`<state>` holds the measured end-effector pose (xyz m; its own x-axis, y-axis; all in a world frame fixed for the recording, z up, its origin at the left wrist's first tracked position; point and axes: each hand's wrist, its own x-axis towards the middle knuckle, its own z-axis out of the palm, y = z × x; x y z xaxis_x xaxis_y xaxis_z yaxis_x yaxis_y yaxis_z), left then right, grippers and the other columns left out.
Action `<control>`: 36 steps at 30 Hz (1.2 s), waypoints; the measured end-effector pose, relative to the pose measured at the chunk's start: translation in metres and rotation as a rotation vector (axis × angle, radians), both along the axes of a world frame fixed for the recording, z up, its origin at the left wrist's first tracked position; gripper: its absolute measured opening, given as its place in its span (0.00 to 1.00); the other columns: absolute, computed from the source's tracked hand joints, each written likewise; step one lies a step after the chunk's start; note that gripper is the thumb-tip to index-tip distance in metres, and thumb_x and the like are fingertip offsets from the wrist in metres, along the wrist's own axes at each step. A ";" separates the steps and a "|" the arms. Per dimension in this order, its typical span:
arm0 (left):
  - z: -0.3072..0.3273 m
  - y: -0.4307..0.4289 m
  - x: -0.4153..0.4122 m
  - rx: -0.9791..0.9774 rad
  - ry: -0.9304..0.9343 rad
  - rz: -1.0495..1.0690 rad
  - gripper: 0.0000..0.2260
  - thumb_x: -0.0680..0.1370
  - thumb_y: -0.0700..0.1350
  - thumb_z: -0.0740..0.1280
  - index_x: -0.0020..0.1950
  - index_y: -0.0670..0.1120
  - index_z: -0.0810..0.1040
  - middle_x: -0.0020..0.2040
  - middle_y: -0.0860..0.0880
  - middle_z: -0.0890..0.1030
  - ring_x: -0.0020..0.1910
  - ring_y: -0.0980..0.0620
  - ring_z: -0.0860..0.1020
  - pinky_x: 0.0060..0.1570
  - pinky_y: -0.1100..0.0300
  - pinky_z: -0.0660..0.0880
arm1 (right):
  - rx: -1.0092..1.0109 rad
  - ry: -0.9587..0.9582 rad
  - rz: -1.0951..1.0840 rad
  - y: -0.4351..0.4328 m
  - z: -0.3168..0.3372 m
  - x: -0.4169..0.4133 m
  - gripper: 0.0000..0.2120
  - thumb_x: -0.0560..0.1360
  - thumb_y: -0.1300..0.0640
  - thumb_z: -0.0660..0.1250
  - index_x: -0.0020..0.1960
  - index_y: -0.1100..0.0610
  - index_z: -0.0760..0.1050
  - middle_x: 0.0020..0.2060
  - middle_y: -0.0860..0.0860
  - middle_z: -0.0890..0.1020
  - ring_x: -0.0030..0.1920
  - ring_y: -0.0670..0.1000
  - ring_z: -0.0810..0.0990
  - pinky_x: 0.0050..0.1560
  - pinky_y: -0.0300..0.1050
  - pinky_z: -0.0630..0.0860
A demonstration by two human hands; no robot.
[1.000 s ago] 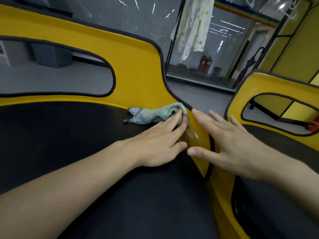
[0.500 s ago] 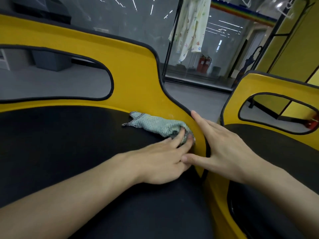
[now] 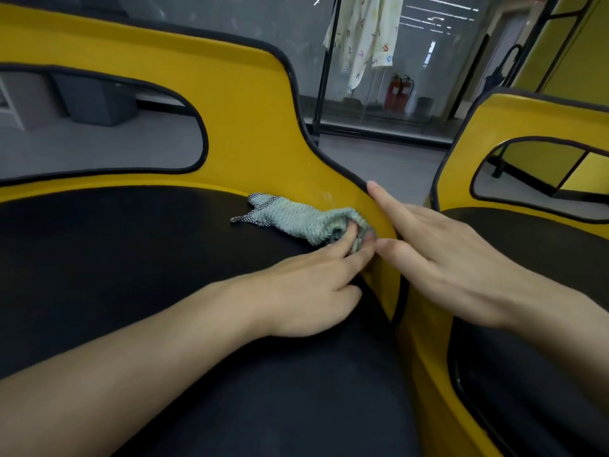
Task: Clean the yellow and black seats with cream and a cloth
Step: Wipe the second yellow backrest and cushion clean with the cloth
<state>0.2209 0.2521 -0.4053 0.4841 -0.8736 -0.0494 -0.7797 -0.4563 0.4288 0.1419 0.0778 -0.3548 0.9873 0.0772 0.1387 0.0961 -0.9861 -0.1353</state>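
A pale green cloth (image 3: 296, 219) with a checked edge lies where the black cushion (image 3: 131, 258) of the left seat meets its yellow side wall (image 3: 250, 127). My left hand (image 3: 313, 285) presses the cloth's right end against the yellow wall with its fingertips. My right hand (image 3: 438, 255) rests flat, fingers apart, on the yellow rim between the two seats, its index finger along the black piping. A second yellow seat (image 3: 534, 120) with a black cushion (image 3: 527, 374) stands at the right. No cream container is in view.
Behind the seats runs a grey floor (image 3: 389, 159) and a glass wall with a black frame (image 3: 326, 67). A printed shirt (image 3: 365, 37) hangs behind the glass, and two red fire extinguishers (image 3: 398, 92) stand on the floor.
My left hand has dragged the cloth down and to the right along the yellow wall. My right hand has shifted closer, onto the rim beside it.
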 end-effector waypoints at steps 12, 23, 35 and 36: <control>0.002 0.003 0.075 -0.209 0.047 0.441 0.33 0.83 0.46 0.54 0.81 0.52 0.35 0.78 0.52 0.29 0.80 0.46 0.48 0.72 0.52 0.61 | -0.080 -0.035 0.029 0.001 -0.001 0.000 0.34 0.74 0.40 0.41 0.78 0.42 0.35 0.76 0.44 0.61 0.72 0.42 0.58 0.64 0.38 0.60; 0.019 -0.014 0.072 -0.371 0.038 0.396 0.34 0.82 0.40 0.55 0.81 0.50 0.36 0.78 0.54 0.28 0.79 0.54 0.39 0.69 0.63 0.54 | -0.105 -0.109 0.043 0.000 -0.003 0.000 0.35 0.73 0.39 0.40 0.78 0.43 0.35 0.77 0.42 0.58 0.74 0.42 0.55 0.68 0.43 0.65; 0.015 -0.008 0.079 -0.178 0.058 0.483 0.34 0.81 0.43 0.56 0.81 0.48 0.38 0.80 0.49 0.33 0.80 0.41 0.50 0.75 0.49 0.55 | -0.085 -0.094 0.026 0.001 -0.002 -0.001 0.36 0.72 0.39 0.39 0.78 0.44 0.34 0.77 0.42 0.55 0.75 0.42 0.53 0.68 0.42 0.64; 0.007 -0.011 0.066 -0.098 0.015 0.392 0.33 0.82 0.43 0.56 0.81 0.46 0.40 0.81 0.46 0.36 0.79 0.40 0.51 0.75 0.50 0.54 | -0.089 -0.102 0.028 0.001 -0.004 0.000 0.36 0.72 0.39 0.39 0.78 0.44 0.34 0.77 0.41 0.55 0.75 0.42 0.53 0.68 0.42 0.64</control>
<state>0.2868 0.2409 -0.3987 0.7813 -0.6240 0.0154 -0.5483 -0.6743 0.4947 0.1420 0.0785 -0.3584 0.9658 0.1214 0.2291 0.1330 -0.9905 -0.0357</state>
